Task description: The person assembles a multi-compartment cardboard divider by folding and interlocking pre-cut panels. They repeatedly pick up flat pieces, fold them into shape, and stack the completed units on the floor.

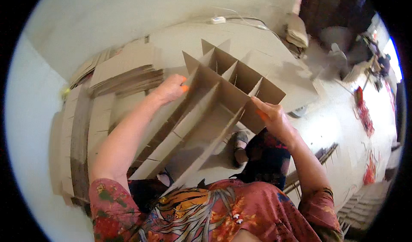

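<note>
Stacked cardboard sheets (122,68) lie to the person's left, with another cardboard pile (79,134) nearer the pale wall (36,113). A white power socket (218,20), trailing a cable, lies beyond the work; at the far right are red strands (365,113) (a second reddish bunch lies closer). Below, a shod foot (240,152) and dark trousers (266,158) show, partly hidden by the cardboard divider (223,85). This divider is tilted over the lap, between both hands, its crossed panels forming small cells at the far end and long channels toward the body. The left hand (171,88) grasps its left edge, orange-tipped; the right hand (274,116) pinches a panel's right end.
</note>
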{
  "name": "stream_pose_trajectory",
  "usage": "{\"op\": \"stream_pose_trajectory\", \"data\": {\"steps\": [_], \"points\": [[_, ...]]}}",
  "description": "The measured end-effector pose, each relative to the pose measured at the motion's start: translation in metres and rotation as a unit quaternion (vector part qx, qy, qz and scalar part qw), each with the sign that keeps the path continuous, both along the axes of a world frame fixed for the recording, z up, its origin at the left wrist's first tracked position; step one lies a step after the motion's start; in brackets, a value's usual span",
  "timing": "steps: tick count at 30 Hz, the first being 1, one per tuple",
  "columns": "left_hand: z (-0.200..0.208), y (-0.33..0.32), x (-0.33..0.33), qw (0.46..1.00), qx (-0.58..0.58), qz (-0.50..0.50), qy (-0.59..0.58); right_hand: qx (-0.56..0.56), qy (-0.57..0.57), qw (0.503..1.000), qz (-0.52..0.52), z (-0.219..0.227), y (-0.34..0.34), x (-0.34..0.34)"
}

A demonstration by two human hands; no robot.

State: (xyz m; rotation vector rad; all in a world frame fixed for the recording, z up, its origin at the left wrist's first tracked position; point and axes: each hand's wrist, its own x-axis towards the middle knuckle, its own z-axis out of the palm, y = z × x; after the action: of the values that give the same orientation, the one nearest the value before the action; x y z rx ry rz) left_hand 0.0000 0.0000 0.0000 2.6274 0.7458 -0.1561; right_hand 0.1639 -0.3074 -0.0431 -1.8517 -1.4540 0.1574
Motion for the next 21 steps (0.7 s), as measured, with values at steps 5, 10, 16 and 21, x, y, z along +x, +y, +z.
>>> {"op": "stream_pose_trajectory", "data": {"steps": [5, 10, 16, 21], "points": [[-0.019, -0.032, -0.013, 0.965, -0.194, 0.095, -0.15, 0.034, -0.06, 0.998, 0.014, 0.029, -0.023, 0.033], [-0.042, 0.037, -0.067, 0.961, 0.137, 0.186, -0.154, 0.001, -0.015, 1.0, 0.025, -0.019, 0.008, 0.023], [-0.077, 0.107, -0.056, 0.907, 0.385, 0.115, -0.127, 0.046, -0.061, 0.997, 0.02, -0.026, 0.034, 0.052], [-0.055, 0.123, -0.033, 0.951, 0.25, 0.166, -0.079, -0.008, -0.074, 0.997, -0.014, -0.022, 0.039, 0.059]]}}
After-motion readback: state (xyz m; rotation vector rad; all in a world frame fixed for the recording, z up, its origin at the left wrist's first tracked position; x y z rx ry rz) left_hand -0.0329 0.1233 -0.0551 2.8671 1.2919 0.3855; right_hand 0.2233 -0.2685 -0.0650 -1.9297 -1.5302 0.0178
